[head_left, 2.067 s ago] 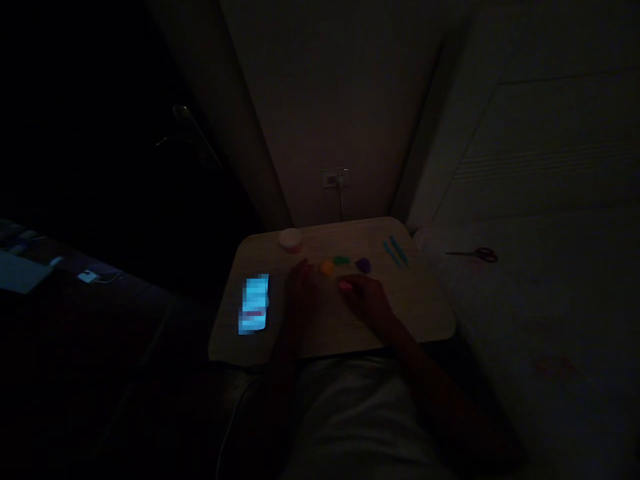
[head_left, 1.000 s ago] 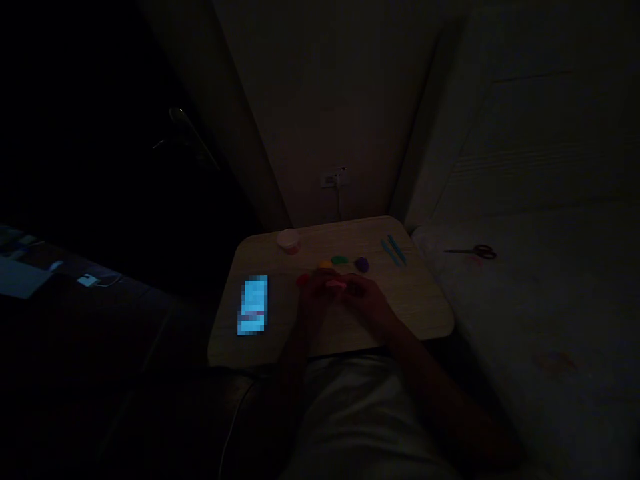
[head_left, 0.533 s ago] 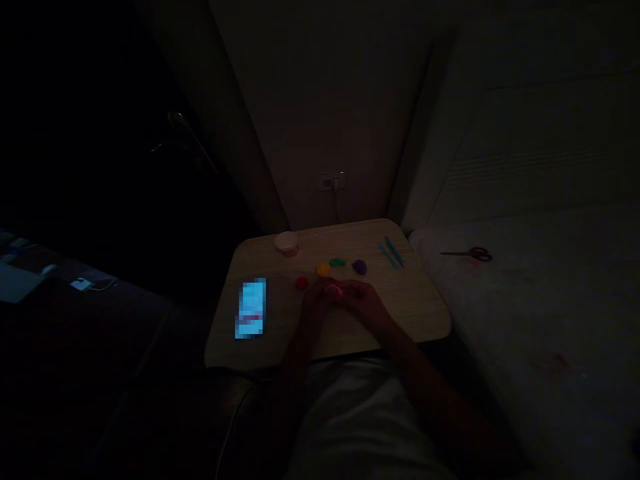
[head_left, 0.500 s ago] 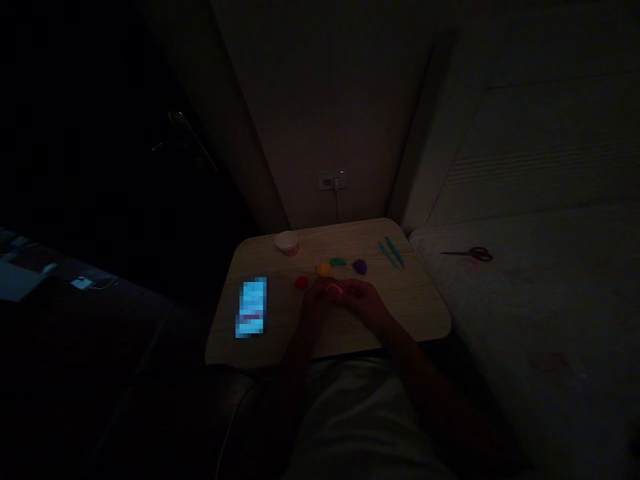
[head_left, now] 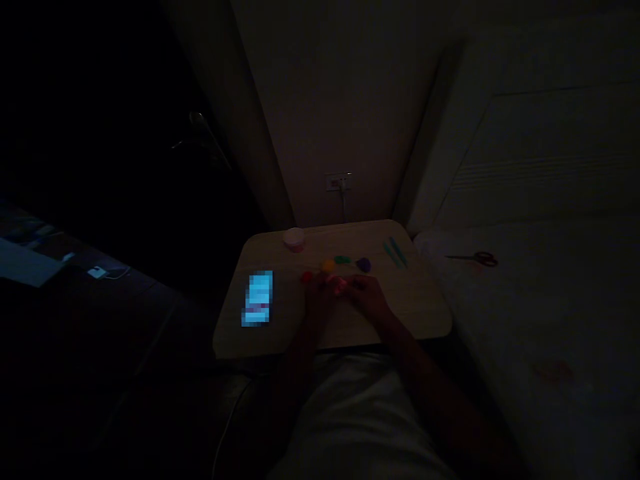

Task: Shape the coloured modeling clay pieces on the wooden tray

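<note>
Couple secs ago your left hand [head_left: 320,297] was at the red clay lump [head_left: 307,277]; now it's met your right hand [head_left: 369,295], so your grip's two-handed, pinching the pink clay lump [head_left: 339,287] between them over the desk [head_left: 415,307].

On our table [head_left: 420,300] we have the phone [head_left: 258,299] left, the cup [head_left: 294,241] far left, lumps [head_left: 342,260] mid-table, two sticks [head_left: 399,253] far right; scissors [head_left: 475,258] lie beyond its right edge.
</note>
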A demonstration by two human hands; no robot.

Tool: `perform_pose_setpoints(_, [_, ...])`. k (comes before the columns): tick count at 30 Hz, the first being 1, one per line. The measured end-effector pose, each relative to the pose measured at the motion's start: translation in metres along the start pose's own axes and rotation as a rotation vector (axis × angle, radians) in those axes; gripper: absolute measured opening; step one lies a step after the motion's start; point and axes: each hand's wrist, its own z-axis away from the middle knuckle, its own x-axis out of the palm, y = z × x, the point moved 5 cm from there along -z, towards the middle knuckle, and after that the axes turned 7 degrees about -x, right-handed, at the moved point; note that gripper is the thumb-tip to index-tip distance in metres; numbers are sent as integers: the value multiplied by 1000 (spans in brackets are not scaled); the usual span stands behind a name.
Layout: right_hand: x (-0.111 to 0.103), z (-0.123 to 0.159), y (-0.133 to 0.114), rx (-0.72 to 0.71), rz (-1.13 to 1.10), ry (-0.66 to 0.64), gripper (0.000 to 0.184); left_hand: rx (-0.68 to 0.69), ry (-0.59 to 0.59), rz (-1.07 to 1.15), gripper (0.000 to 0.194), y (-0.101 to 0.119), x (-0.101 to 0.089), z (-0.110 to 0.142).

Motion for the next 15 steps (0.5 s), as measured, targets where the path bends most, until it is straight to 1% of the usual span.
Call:
perform_pose_setpoints(3, [-2, -1, 3, -16, 12, 44, 33, -52, -22, 80, 26, -9, 0, -5])
perform_pose_setpoints(7, [-9, -2, 3, 3, -191, 99, 36, -35, -21, 143, 27, -19, -2, -12])
perform_pose_setpoints(10, [-12, 0, 0, 25, -301, 110, 37, -1, -17, 88, 26, -20, -3, -13])
perform_pose_setpoints(13, [-12, 5, -6, 12, -250, 101, 39, 22, -27, 27, 25, -16, -2, -12])
perform_pose_setpoints(15, [-11, 8, -9, -19, -146, 88, 40, 29, -69, -15, 24, -13, 1, -9])
